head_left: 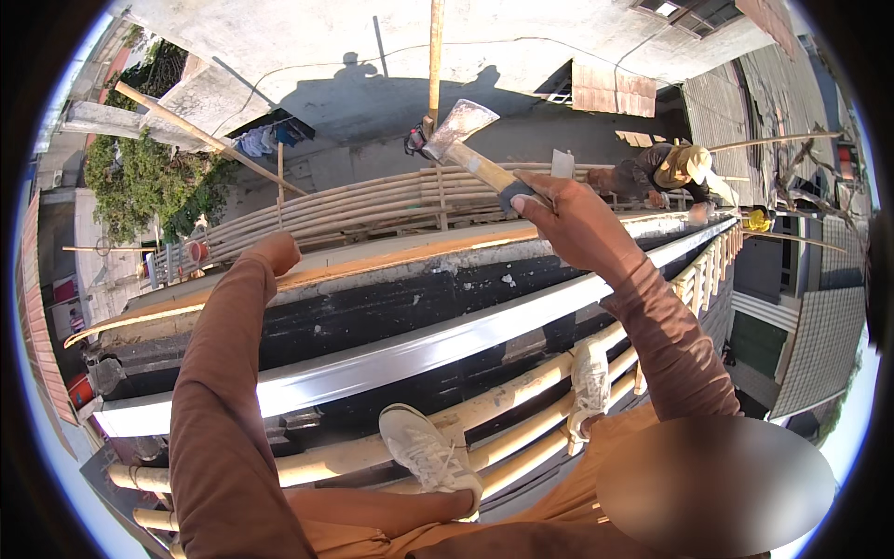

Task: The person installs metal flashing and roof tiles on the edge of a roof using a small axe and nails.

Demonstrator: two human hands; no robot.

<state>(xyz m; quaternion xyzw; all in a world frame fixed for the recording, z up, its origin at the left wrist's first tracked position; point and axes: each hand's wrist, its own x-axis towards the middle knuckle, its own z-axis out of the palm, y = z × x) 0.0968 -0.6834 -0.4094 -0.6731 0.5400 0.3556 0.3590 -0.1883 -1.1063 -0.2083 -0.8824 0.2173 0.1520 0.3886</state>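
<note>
My right hand is closed round the handle of a hatchet, raised above the wall top with its broad, worn blade pointing up and away. To the left, my left hand makes a fist over the long thin wooden board on the wall's far edge. Its fingers are turned away, so whatever they hold, if anything, is hidden. Between my arms and the board runs the black wall top, spotted with pale mortar. A shiny silver metal strip lies lengthwise along its near side.
My shoes stand on bamboo poles on the near side. Beyond the wall is more bamboo scaffolding, with a drop below it. A co-worker in a tan hat bends over the wall's far right end. An upright pole rises behind the hatchet.
</note>
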